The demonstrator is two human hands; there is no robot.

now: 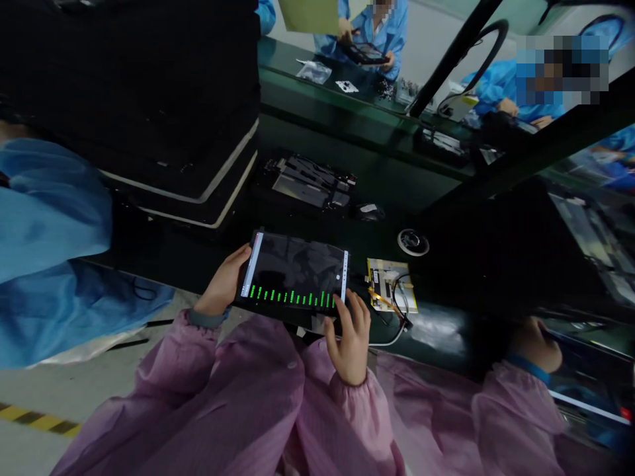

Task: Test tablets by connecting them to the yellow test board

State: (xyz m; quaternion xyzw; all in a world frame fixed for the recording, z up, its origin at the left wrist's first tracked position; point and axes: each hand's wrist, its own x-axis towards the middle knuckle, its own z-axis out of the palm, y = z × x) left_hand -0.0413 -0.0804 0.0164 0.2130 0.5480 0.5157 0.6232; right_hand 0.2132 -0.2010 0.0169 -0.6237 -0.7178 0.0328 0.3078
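A tablet point(297, 270) lies tilted in front of me, its dark screen showing a row of green marks along the lower side and pale bars at both ends. My left hand point(221, 284) grips its left edge, the thumb on top and the other fingers hidden beneath. Over the lower right corner is my right hand point(351, 334), fingers apart, with fingertips at or just above the screen; exact contact is hard to tell. Right of the tablet lies a yellow-edged flat part point(391, 284) with an orange flex strip and a black cable point(395, 291).
Behind the tablet are a stack of dark flat parts point(310, 185), a mouse point(370, 211) and a round white-rimmed object point(413, 242). Large black foam-like blocks point(149, 99) stand at left. A blue sleeve point(49, 205) is close left; another person's hand point(536, 347) is at right.
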